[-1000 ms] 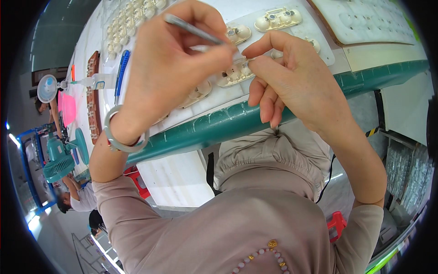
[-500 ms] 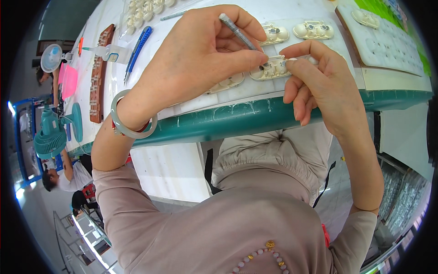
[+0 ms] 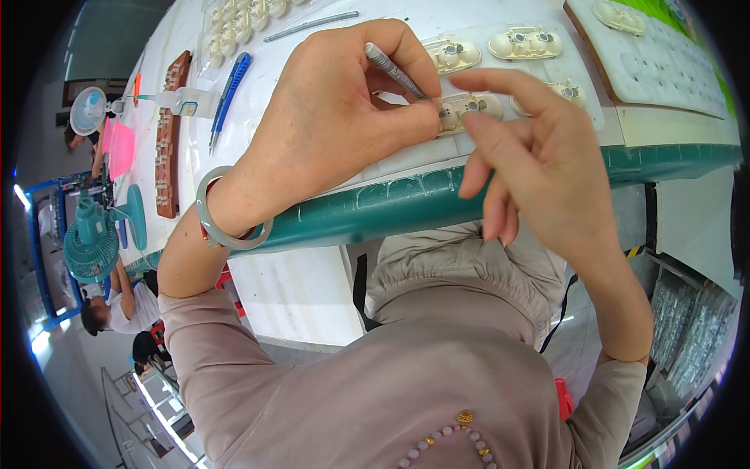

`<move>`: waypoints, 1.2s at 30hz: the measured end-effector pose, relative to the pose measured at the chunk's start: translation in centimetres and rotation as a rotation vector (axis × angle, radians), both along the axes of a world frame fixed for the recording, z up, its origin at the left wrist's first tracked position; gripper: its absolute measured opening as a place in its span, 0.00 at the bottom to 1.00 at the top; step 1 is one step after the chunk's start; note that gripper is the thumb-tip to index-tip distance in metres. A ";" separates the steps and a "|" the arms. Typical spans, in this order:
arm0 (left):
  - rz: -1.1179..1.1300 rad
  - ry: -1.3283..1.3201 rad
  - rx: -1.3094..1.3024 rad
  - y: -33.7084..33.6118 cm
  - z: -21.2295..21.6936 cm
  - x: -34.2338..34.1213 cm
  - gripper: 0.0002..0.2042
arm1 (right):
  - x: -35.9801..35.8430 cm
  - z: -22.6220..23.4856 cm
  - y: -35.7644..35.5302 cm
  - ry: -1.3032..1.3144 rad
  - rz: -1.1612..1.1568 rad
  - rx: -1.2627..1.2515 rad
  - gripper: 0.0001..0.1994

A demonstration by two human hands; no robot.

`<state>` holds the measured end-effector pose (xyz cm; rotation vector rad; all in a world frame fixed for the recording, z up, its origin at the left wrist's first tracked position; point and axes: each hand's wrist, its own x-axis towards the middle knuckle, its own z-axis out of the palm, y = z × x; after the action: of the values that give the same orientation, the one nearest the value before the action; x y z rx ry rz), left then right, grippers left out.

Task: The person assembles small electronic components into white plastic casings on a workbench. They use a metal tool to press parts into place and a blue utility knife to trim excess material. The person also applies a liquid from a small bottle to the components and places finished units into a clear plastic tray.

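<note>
My left hand (image 3: 336, 117) is closed round a thin grey ridged rod (image 3: 394, 70), which slants down between thumb and fingers. Its lower tip is by the left end of a cream oval plastic shell (image 3: 478, 105) with small round metal-looking pieces in it. Over that shell's right side hovers my right hand (image 3: 551, 168), thumb and index finger apart and nothing visible between them. Similar shells lie around: one behind (image 3: 451, 56), one at the back right (image 3: 525, 42), and another (image 3: 570, 95) partly hidden by my right hand.
A second grey rod (image 3: 311, 26), a blue cutter (image 3: 229, 102), a needle-tipped bottle (image 3: 191, 102) and a brown strip (image 3: 166, 148) lie to the left. Farther back is a clear tray of cream parts (image 3: 242, 19). At right stands a white board (image 3: 664, 86). The table has a green edge (image 3: 375, 205).
My right thumb and index finger have spread apart and drawn off the shell. My left hand has shifted slightly left, still gripping the rod. The whole view has shifted a little.
</note>
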<state>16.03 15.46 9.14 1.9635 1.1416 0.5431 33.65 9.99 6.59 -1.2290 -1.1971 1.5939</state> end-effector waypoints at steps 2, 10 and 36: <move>0.018 -0.002 -0.026 -0.2 0.1 0.1 0.05 | -0.3 0.1 0.0 -0.026 0.029 -0.010 0.15; 0.007 -0.031 0.094 -0.6 -0.9 0.0 0.05 | -0.6 -0.4 0.7 -0.076 0.033 0.004 0.11; 0.137 -0.047 -0.056 -1.2 0.7 -4.8 0.06 | -2.1 2.2 2.1 -0.450 0.126 0.030 0.13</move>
<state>11.24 14.21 9.82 1.8249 1.2547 0.6190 31.56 12.11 8.83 -1.5721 -1.5973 1.4199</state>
